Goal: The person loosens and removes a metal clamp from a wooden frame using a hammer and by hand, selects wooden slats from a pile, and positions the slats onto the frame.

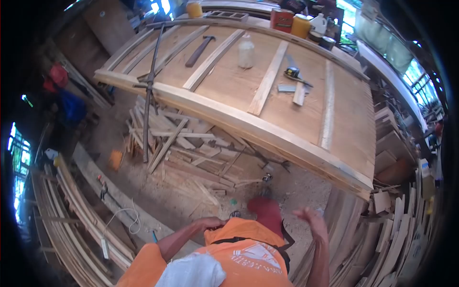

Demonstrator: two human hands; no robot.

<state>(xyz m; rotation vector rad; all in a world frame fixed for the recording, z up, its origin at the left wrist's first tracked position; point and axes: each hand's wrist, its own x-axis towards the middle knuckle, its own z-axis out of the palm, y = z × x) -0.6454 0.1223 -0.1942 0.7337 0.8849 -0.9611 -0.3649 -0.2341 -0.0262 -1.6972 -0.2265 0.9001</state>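
Observation:
My left hand point(213, 223) is at waist height against the front of my orange shirt point(244, 233), its fingers closed on the cloth near the hem. Off to the other side, my right hand point(311, 219) is raised in the air, slightly blurred, with loosely spread fingers and nothing in it. Beyond both hands lies a large wooden panel frame point(267, 119) with cross slats. On it are a hammer point(200, 51), a cloudy plastic bottle point(246, 51), a tape measure point(292, 72) and a small wood block point(299, 93).
A long bar clamp point(150, 91) grips the panel's left part and hangs below its edge. Scrap wood point(191, 148) is heaped on the floor under it. Long boards point(91, 205) lie at left, and stacked planks point(389, 239) at right. Yellow containers point(300, 26) stand behind the panel.

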